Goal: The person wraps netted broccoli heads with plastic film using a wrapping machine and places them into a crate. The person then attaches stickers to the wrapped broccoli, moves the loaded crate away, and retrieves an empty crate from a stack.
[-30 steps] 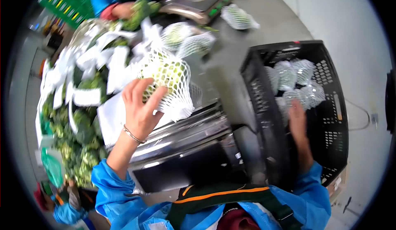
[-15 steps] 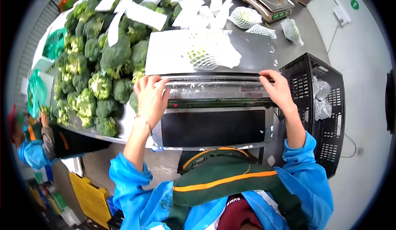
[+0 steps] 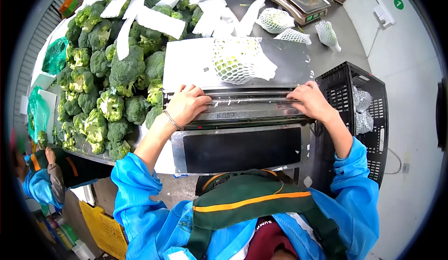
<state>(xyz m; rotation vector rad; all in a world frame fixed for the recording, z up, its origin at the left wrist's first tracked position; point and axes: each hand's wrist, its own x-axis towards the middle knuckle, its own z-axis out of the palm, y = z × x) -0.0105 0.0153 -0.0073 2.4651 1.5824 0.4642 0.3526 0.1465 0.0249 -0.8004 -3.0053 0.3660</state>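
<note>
A steel wrapping machine (image 3: 247, 113) lies in front of me, with a dark plate at its near side. My left hand (image 3: 187, 105) rests on the left end of its bar, fingers bent together over the edge. On the bar's right end is my right hand (image 3: 311, 100), its fingers also curled over the edge. Whether either hand grips film there is too small to tell. Just beyond the bar, a broccoli in white foam netting (image 3: 238, 60) lies on the flat metal top, touched by neither hand.
Piled broccoli (image 3: 126, 69) and white foam nets (image 3: 156, 22) cover the left. A scale (image 3: 305, 3) and more netted broccoli (image 3: 275, 20) are at the back right. A black crate (image 3: 373, 141) holds wrapped pieces at right. A co-worker (image 3: 44, 176) is at far left.
My right hand left the crate and my left hand let go of the netted broccoli. Both came to the machine's bar; lately the left hand slid slightly right along it.
</note>
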